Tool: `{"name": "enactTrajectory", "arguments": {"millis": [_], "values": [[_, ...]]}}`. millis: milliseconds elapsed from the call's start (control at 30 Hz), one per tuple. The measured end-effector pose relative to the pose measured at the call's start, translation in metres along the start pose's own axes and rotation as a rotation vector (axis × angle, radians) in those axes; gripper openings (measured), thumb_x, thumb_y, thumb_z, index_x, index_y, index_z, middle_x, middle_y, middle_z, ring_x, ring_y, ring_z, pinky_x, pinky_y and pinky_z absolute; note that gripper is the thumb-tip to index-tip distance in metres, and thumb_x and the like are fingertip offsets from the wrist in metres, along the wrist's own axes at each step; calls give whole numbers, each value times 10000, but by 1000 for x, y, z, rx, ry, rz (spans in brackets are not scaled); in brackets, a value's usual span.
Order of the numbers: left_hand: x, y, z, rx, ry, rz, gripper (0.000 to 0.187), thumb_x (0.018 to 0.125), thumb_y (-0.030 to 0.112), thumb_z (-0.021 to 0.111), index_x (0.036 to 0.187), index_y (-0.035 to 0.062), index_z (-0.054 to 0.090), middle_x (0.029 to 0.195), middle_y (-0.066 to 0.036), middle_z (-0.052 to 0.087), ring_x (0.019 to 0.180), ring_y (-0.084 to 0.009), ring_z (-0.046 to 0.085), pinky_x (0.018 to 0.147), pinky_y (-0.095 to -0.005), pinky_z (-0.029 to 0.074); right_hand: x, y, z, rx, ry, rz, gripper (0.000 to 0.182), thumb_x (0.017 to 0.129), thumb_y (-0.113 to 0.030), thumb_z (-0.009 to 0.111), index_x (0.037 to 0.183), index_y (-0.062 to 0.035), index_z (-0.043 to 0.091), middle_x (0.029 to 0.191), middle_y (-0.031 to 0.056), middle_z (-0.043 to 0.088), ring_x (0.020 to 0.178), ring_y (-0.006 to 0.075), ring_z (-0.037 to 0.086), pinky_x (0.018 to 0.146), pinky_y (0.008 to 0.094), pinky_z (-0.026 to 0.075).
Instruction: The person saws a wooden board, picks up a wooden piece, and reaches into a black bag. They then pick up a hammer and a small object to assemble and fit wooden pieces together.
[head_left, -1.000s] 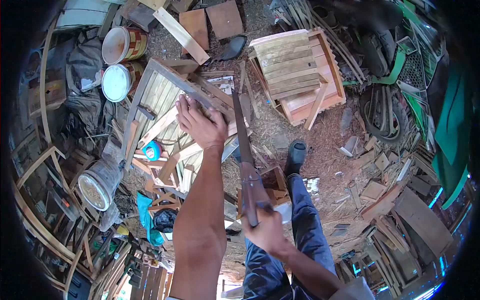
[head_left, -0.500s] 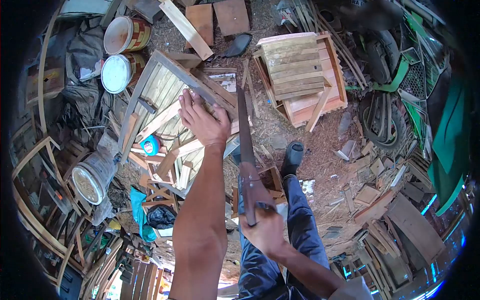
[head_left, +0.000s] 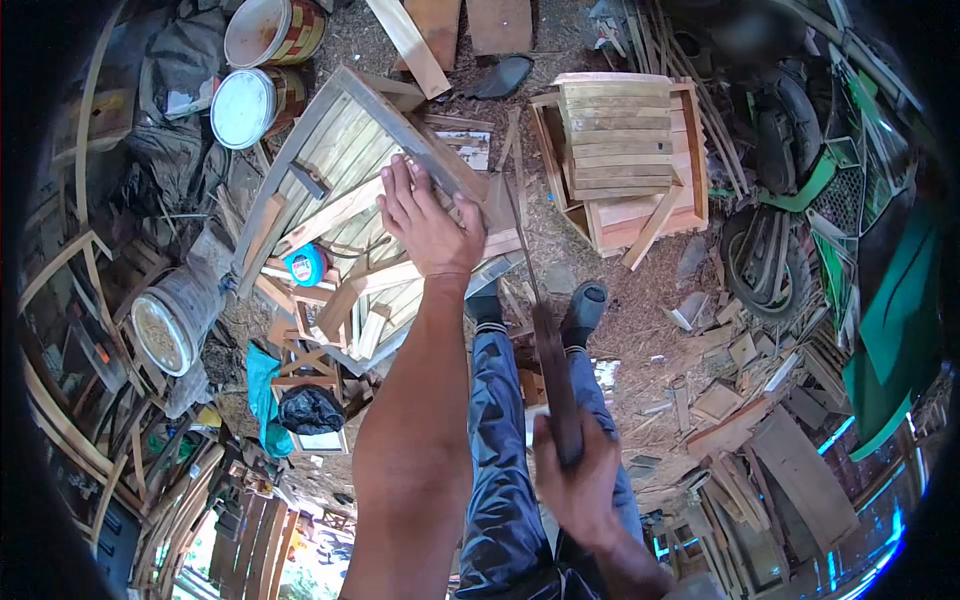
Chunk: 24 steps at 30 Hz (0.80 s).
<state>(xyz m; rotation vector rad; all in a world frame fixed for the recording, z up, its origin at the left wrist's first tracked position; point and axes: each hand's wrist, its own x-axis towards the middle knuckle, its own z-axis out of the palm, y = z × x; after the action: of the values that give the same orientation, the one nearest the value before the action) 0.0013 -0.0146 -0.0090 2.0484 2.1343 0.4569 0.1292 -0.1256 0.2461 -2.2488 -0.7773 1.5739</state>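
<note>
My left hand (head_left: 432, 225) lies with fingers spread on a light wooden strip (head_left: 345, 212) on top of the slatted workbench (head_left: 340, 140). In my right hand (head_left: 580, 470) is the handle of a handsaw (head_left: 540, 310), its fingers wrapped round it. The saw's blade points away from me and its far part is beside the bench's right edge, near the end of a wooden piece under my left hand. Whether the teeth touch the wood I cannot tell. A blue round container (head_left: 305, 264) and a dark metal tool (head_left: 308, 180) rest on the bench.
A slatted wooden box (head_left: 620, 140) stands beyond my feet to the right. Buckets (head_left: 243, 108) stand at the left. A wheel (head_left: 768, 255), green sheeting (head_left: 890, 330) and piled boards (head_left: 800, 470) are at the right. Wood scraps litter the floor.
My right hand and the saw have moved right and toward me, and the blade is tilted differently. My left hand stays on the wood. The whole view has shifted slightly.
</note>
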Motion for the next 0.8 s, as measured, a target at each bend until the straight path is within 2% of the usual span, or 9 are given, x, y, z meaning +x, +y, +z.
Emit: {"name": "enactTrajectory", "arguments": {"millis": [100,367,400,433,467,500,733,767,800], "values": [[0,-1,0,4,-9,-6,595,788,251,553,1298,-36,447,1485,-209,354,1420,-372,258,1146,-554,148,-43,-13,-2,-71,22,-62,156,869,-111,641,799,4,562,547,72,537,494,136,575,453,337,422],[6,2,-3,-7,-46,6,602,781,237,561,1296,-47,432,1495,-240,326,1422,-392,242,1145,-558,130,62,-12,25,-94,65,-25,190,853,-123,648,747,18,576,561,137,571,477,193,593,450,357,418],[5,1,-2,-8,-42,10,606,781,235,562,1299,-48,426,1496,-245,322,1422,-397,239,1144,-562,126,43,-8,23,-19,109,-136,164,846,-110,643,787,37,600,542,145,555,463,210,589,448,368,414],[1,0,-1,-11,-45,11,610,781,232,562,1302,-50,420,1497,-250,318,1422,-402,237,1144,-565,122,11,-21,6,-61,35,22,149,829,-105,638,822,43,629,555,149,569,481,209,608,466,356,444],[1,0,1,-15,-52,9,628,781,226,560,1322,-44,388,1500,-260,306,1422,-414,230,1141,-577,112,-21,-12,-5,-107,-30,22,472,790,-111,642,1241,9,573,708,171,660,595,292,688,552,384,530],[2,0,1,-17,-55,12,636,784,227,562,1330,-37,371,1496,-258,305,1418,-420,228,1140,-579,116,-38,-19,-10,-123,-11,48,492,778,-125,647,1245,16,580,745,179,669,623,247,700,571,371,538],[2,2,-4,-19,-75,41,665,781,222,565,1346,-28,321,1488,-264,288,1410,-445,210,1136,-592,118,93,-20,39,-174,63,14,203,809,-129,653,937,27,634,776,232,657,650,429,642,550,435,511],[2,1,-2,-12,-83,40,668,779,221,564,1347,-30,317,1487,-264,288,1408,-446,211,1135,-594,118,66,-28,28,-105,16,33,207,817,-147,650,924,29,627,771,252,644,691,425,649,556,451,514],[3,2,-3,-7,-83,33,677,775,225,564,1348,-31,310,1486,-262,290,1403,-446,219,1135,-596,120,27,-34,13,-149,-41,70,310,817,-143,645,1069,35,616,901,264,662,754,410,665,582,441,536]]}}
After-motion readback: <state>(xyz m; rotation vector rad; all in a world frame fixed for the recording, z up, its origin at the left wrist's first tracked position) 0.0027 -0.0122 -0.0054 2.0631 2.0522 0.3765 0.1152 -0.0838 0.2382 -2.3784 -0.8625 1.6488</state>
